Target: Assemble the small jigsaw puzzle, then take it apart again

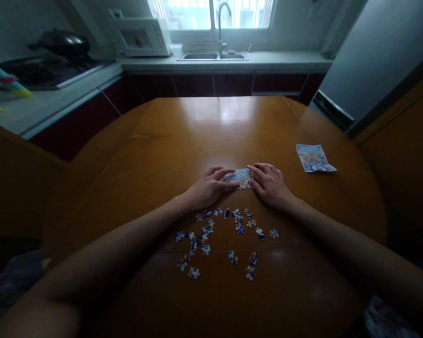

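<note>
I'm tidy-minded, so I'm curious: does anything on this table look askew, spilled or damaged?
Only the printed sheet at the right stands out, mildly: it looks creased and lies at a slant. The loose puzzle pieces are scattered, but that seems ordinary beside the joined section. I see no spill.

The sole camera, on the person's head, looks from six o'clock over the table, facing twelve and tilted down. Left hand and right hand appear fairly near; sink farther, stove at ten, fridge at two.
</note>
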`<state>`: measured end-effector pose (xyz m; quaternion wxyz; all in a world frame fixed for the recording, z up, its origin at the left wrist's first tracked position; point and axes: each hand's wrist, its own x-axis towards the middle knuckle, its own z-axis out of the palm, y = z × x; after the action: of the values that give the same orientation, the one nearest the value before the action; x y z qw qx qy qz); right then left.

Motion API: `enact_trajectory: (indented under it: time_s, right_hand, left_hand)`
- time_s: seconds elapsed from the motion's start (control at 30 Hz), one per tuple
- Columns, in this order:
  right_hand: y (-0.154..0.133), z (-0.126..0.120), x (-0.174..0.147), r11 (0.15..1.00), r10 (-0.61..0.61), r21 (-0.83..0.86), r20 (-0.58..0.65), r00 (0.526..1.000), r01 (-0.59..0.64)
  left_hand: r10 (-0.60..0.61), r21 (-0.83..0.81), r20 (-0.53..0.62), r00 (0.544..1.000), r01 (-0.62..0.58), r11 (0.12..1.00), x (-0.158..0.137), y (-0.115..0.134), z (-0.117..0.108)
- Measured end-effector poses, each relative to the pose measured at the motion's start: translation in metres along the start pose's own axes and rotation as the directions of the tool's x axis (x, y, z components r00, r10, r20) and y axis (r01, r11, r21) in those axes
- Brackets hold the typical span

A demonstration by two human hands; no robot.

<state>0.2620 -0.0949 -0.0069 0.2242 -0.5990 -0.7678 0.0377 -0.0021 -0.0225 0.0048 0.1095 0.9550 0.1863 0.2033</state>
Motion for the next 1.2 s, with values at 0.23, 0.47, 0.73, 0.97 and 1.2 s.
enact_trajectory:
  time_s: [0.23,0.47,0.73,0.97,1.2]
  right_hand:
    - [0.006,0.002,0.0,0.996,0.009,0.088,-0.026,1.0,-0.006]
    - [0.006,0.001,0.0,0.996,0.013,0.088,-0.033,0.999,-0.01]
    - [0.003,0.003,-0.001,1.0,-0.008,0.0,-0.014,1.0,0.008]
    - [0.003,0.002,-0.001,1.0,0.007,0.0,-0.008,1.0,-0.007]
    - [0.007,0.004,0.0,1.0,0.006,-0.007,-0.01,1.0,-0.006]
  left_hand:
    - [-0.091,-0.047,-0.104,0.99,0.087,0.995,0.0,-0.004,0.004]
    - [-0.268,-0.037,-0.159,0.95,0.265,0.963,0.001,-0.006,0.003]
    - [-0.32,0.026,-0.036,0.947,0.321,0.947,0.005,0.005,-0.005]
    - [-0.322,0.032,-0.032,0.946,0.323,0.946,0.006,0.004,-0.003]
    - [-0.312,0.063,-0.044,0.949,0.315,0.947,0.006,0.003,-0.001]
